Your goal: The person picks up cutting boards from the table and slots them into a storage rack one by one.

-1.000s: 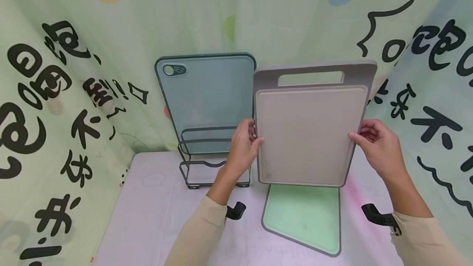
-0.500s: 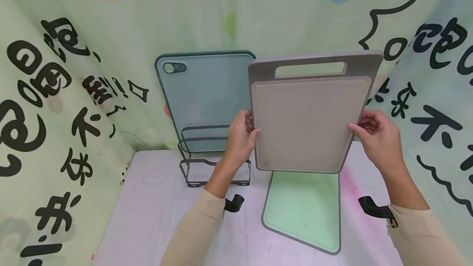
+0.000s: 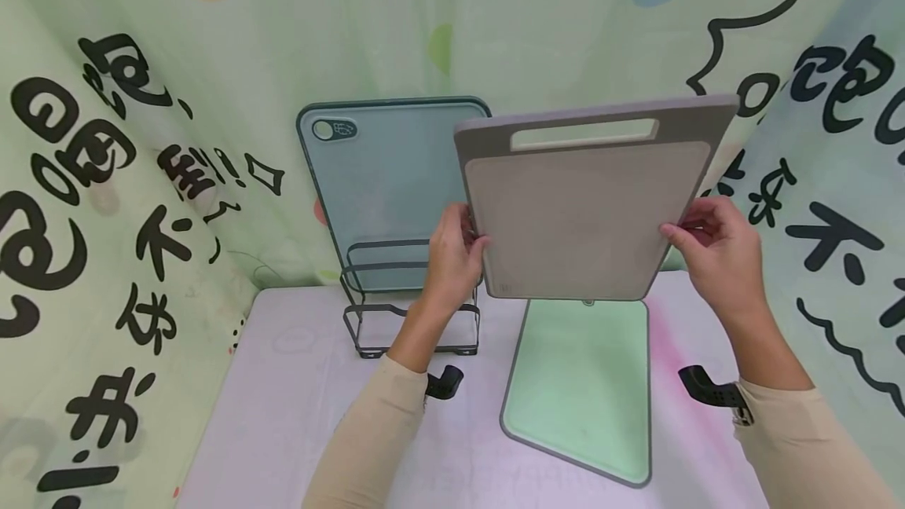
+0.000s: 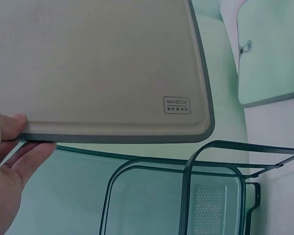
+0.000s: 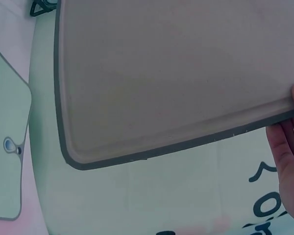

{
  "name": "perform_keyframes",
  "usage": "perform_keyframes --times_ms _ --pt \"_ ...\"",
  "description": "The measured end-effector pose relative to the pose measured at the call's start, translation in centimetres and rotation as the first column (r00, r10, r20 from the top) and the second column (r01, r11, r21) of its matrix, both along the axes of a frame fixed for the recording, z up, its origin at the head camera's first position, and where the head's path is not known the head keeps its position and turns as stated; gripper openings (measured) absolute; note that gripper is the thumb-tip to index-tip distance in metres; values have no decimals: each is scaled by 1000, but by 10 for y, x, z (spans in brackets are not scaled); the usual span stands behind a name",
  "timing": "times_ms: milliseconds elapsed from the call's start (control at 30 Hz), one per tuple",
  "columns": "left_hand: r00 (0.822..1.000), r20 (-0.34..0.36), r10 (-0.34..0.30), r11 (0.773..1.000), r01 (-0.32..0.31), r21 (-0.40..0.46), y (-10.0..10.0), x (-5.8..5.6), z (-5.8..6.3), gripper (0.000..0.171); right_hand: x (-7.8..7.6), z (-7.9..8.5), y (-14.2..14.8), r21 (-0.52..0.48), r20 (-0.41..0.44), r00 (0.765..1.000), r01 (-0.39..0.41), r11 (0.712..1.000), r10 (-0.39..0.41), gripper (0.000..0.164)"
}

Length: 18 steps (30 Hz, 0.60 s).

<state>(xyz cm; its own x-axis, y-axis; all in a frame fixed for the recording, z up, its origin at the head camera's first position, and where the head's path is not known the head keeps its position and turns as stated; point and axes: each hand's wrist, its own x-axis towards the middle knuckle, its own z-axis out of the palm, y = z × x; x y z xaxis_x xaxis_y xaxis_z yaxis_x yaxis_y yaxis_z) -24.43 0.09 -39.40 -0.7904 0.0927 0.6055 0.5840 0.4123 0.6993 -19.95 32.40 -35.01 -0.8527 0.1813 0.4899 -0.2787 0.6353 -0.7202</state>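
The left hand (image 3: 451,259) is pinching the left edge of a grey-brown board (image 3: 580,218), with its thumb lying over the front face and its fingers curling behind the rim. The right hand (image 3: 723,258) is gripping the opposite edge in much the same way, its thumb pressing on the face and its bent fingers tucking behind. Both hands are closing only as far as the board's thin edge is allowing.

The board is hanging above the surface (image 3: 283,415), facing the person, its top edge sitting a little higher at the right. It is showing a flat panel inside a darker grey border, rounded corners, a long handle slot along the top and a shallow groove near the rim. In the left wrist view a small boxed label (image 4: 177,105) is showing in one lower corner, its lettering too faint for sure reading.

Below it, a pale green board (image 3: 583,391) with a grey rim is lying on the surface. To the left, a blue board (image 3: 389,179) is standing in a dark wire rack (image 3: 389,308), leaning back; the held board is covering part of its right side in the head view. A patterned curtain (image 3: 551,22) is hanging behind.
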Motion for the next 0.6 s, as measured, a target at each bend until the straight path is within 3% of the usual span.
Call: perform_keyframes --times_ms 600 --pt "1000 -19 23 999 -24 -23 -12 -11 7 39 -16 9 -13 0 -28 999 -21 1000 21 35"
